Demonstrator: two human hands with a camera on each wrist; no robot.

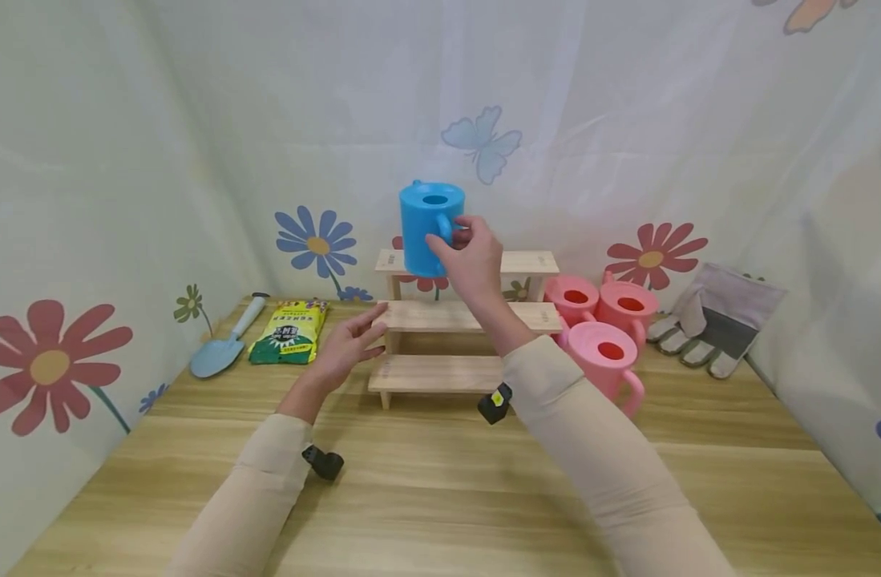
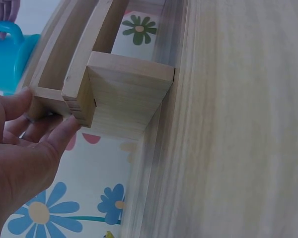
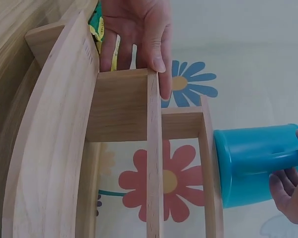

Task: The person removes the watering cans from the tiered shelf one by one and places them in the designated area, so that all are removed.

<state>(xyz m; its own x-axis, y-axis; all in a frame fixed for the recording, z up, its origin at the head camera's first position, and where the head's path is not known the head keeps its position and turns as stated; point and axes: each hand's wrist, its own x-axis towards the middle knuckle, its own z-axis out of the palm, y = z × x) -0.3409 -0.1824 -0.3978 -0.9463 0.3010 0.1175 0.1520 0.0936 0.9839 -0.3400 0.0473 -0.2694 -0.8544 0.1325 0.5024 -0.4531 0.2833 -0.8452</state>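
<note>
My right hand [image 1: 476, 260] grips the handle of a blue watering can [image 1: 422, 232], cup-shaped with a round hole in its top. The can is upright at the top tier of a three-tier wooden stand [image 1: 440, 373], left of its middle. In the right wrist view the base of the can [image 3: 248, 163] meets the top plank; whether it bears weight there I cannot tell. My left hand [image 1: 346, 344] is at the left end of the middle tier, fingers extended. The left wrist view shows its thumb and fingers [image 2: 64, 134] about the plank's end, touching or nearly so.
Three pink watering cans [image 1: 606, 353] stand together right of the stand. Beyond them a grey-and-white work glove [image 1: 721, 320] leans against the backdrop. To the left lie a yellow-and-green packet [image 1: 288, 332] and a light blue trowel [image 1: 227, 340]. All are on a wooden tabletop [image 1: 426, 481].
</note>
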